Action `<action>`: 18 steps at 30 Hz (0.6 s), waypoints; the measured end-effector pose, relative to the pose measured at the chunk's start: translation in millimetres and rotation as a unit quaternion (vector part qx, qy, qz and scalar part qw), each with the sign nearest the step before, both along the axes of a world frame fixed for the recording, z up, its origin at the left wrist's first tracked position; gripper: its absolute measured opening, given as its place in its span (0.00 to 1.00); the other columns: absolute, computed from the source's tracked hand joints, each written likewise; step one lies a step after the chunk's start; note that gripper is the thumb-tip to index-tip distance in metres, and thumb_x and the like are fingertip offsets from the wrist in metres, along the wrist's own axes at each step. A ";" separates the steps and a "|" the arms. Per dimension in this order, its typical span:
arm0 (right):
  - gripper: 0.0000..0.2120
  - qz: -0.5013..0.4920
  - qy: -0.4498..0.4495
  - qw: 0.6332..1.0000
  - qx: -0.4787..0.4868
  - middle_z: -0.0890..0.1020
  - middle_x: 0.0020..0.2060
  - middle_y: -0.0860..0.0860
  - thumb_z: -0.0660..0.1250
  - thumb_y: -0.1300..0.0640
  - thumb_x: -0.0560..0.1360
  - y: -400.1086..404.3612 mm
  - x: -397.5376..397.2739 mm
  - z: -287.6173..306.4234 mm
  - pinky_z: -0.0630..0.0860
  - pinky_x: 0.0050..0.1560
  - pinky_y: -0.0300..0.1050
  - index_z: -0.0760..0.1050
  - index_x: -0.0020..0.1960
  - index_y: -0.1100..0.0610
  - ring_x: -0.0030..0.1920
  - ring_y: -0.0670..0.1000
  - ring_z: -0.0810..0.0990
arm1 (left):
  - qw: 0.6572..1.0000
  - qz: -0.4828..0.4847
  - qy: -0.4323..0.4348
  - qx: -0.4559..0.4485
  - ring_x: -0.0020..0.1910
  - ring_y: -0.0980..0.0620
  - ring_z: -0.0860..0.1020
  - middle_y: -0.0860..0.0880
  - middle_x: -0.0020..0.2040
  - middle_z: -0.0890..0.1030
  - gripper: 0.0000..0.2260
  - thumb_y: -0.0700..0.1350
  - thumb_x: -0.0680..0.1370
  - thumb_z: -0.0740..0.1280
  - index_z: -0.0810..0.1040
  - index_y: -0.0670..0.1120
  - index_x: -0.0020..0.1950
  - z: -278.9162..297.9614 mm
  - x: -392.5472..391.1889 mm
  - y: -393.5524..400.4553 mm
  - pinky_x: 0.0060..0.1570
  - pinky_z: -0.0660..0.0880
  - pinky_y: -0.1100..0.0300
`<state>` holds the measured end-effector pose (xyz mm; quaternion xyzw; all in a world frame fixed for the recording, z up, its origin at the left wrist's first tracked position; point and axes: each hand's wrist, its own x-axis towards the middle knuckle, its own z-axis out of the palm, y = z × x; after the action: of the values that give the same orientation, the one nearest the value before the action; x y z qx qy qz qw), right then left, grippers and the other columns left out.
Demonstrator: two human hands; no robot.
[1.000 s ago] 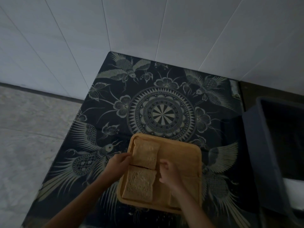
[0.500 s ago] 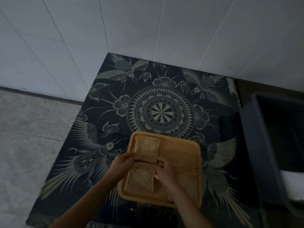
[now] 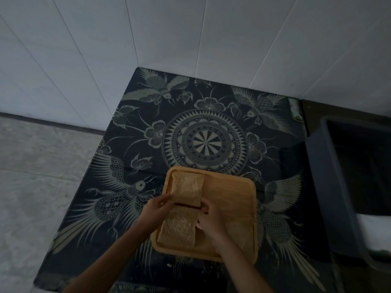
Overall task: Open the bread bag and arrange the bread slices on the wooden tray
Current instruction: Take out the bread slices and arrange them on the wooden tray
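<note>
A square wooden tray [image 3: 230,193] lies on the dark patterned table. A bread slice [image 3: 187,188] lies in its far left corner, its near edge lifted slightly. My left hand [image 3: 155,208] pinches that edge at the left and my right hand [image 3: 208,216] pinches it at the right. A second slice [image 3: 179,228] lies flat in the near left part of the tray, just below the first. A third slice [image 3: 239,231] shows dimly in the near right part, partly hidden by my right wrist. No bread bag is in view.
The table [image 3: 207,127] stands in a corner of white tiled walls. A dark grey bin [image 3: 330,187] stands against its right side. Pale floor [image 3: 38,176] lies to the left. Crumbs [image 3: 169,265] dot the table's near edge.
Both hands have drawn closer together at the seam between the two left slices, and the far slice's near edge has lifted a little. The camera has shifted slightly.
</note>
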<state>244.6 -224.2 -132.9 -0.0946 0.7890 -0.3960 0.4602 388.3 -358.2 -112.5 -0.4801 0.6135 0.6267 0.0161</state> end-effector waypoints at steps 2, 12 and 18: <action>0.19 0.004 -0.001 1.000 0.002 0.81 0.52 0.43 0.63 0.61 0.83 -0.4 -0.3 -0.9 0.84 0.55 0.50 0.72 0.72 0.49 0.50 0.45 0.84 | 1.000 -0.003 -0.002 -0.002 0.55 0.54 0.79 0.49 0.61 0.78 0.20 0.47 0.83 0.63 0.71 0.47 0.75 0.1 0.5 -0.1 0.51 0.76 0.59; 0.21 0.020 0.010 1.000 -0.005 0.83 0.56 0.49 0.63 0.61 0.83 0.5 -0.1 -8.1 0.84 0.57 0.54 0.71 0.74 0.49 0.54 0.49 0.84 | 0.999 0.015 0.014 0.035 0.52 0.57 0.81 0.59 0.51 0.81 0.15 0.46 0.79 0.61 0.81 0.64 0.55 3.1 5.3 3.6 0.46 0.77 0.57; 0.18 0.027 0.022 0.999 0.000 0.83 0.55 0.48 0.63 0.60 0.82 0.7 0.3 -7.7 0.84 0.56 0.51 0.73 0.71 0.49 0.53 0.48 0.84 | 0.997 0.042 0.030 0.054 0.49 0.57 0.83 0.58 0.48 0.84 0.14 0.48 0.77 0.64 0.82 0.63 0.56 1.0 7.3 3.0 0.43 0.78 0.58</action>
<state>244.9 -223.5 -140.6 -0.1248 0.7958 -0.3815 0.4534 395.6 -355.2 -111.5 -0.4846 0.5580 0.6736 -0.0029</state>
